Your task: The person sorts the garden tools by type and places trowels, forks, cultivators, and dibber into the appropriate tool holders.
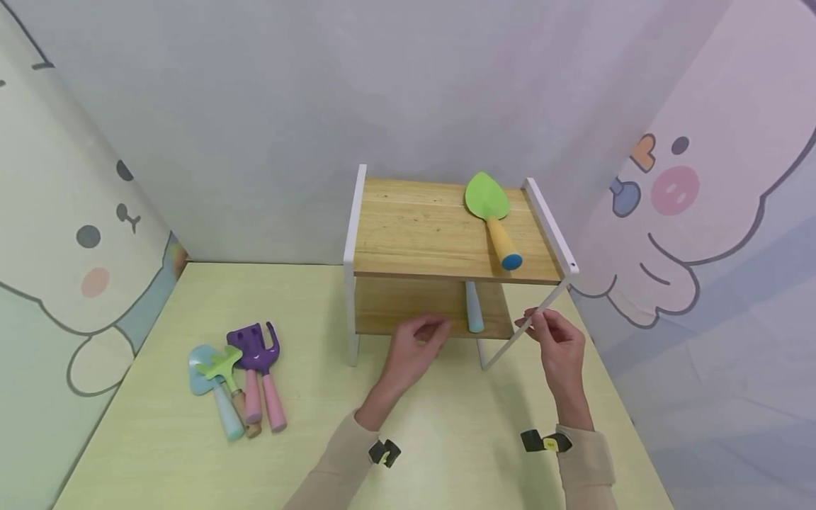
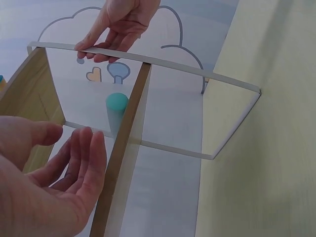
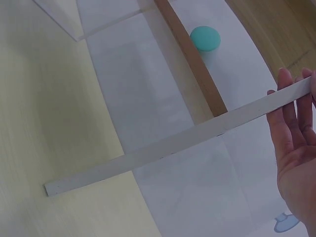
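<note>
A two-tier wooden shelf (image 1: 440,241) with white metal side frames stands on the table. My left hand (image 1: 414,347) is at the front edge of its lower board (image 1: 408,312), fingers loosely bent with nothing between them in the left wrist view. A tool with a pale blue handle (image 1: 474,308) lies on that board, its teal end (image 3: 205,38) facing out and its head hidden beneath the top board. My right hand (image 1: 561,343) holds the right front leg (image 3: 177,138) between thumb and fingers. On the top board lies a green toy trowel (image 1: 487,198) with a yellow handle.
On the table's left side lie several toy garden tools: a light blue shovel (image 1: 202,370), a small green rake (image 1: 223,365) and purple tools (image 1: 250,343) with pink handles. A printed cloth wall (image 1: 268,142) closes off the back and both sides of the table (image 1: 153,453).
</note>
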A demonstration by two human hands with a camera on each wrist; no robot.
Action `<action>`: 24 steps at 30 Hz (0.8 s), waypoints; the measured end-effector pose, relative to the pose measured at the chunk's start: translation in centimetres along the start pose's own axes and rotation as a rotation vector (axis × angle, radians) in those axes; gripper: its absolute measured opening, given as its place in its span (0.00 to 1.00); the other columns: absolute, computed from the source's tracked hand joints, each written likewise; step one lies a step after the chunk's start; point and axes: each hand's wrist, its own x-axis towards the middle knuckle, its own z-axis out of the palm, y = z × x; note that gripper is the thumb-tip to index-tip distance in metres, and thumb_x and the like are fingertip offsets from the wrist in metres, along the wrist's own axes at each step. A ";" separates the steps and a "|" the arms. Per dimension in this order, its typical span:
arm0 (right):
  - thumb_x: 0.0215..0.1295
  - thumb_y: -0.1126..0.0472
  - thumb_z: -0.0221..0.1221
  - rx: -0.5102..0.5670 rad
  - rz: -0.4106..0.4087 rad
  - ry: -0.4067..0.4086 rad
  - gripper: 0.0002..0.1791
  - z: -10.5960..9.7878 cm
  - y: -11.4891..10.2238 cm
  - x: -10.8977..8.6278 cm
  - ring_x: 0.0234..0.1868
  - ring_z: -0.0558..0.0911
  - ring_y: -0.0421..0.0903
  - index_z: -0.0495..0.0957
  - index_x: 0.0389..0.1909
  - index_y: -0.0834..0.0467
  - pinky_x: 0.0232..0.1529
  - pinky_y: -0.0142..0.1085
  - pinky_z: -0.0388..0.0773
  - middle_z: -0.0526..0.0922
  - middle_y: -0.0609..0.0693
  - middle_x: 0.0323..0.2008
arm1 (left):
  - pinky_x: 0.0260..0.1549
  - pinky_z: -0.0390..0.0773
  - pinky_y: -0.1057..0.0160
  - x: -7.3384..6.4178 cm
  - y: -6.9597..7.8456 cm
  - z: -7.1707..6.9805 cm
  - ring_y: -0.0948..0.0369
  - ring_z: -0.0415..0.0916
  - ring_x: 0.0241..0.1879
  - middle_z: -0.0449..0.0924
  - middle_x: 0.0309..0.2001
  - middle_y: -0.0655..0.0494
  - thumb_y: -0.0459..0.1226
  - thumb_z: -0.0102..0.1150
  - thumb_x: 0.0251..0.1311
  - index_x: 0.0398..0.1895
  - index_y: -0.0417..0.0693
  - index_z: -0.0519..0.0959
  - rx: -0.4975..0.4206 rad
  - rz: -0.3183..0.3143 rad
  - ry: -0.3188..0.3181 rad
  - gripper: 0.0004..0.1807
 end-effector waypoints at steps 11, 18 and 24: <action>0.75 0.73 0.54 0.022 -0.013 -0.001 0.09 0.1 0.1 0.0 0.38 0.90 0.43 0.79 0.45 0.78 0.48 0.37 0.85 0.87 0.57 0.38 | 0.34 0.88 0.55 -2.0 -0.6 -1.3 0.58 0.83 0.34 0.85 0.41 0.44 0.37 0.61 0.72 0.52 0.36 0.83 0.031 -0.050 0.028 0.13; 0.76 0.73 0.54 0.015 -0.009 0.001 0.09 0.0 0.0 0.0 0.38 0.90 0.42 0.80 0.46 0.76 0.49 0.36 0.84 0.88 0.53 0.38 | 0.34 0.88 0.56 -3.0 -0.8 -2.1 0.54 0.84 0.35 0.85 0.42 0.40 0.38 0.63 0.72 0.52 0.34 0.83 0.027 -0.086 0.042 0.15; 0.75 0.72 0.55 0.011 -0.009 -0.001 0.09 0.0 0.1 0.0 0.38 0.90 0.43 0.80 0.46 0.76 0.48 0.36 0.84 0.88 0.53 0.39 | 0.34 0.88 0.54 -3.8 -0.9 -3.0 0.59 0.83 0.34 0.86 0.42 0.45 0.39 0.62 0.72 0.52 0.37 0.83 0.037 -0.099 0.051 0.15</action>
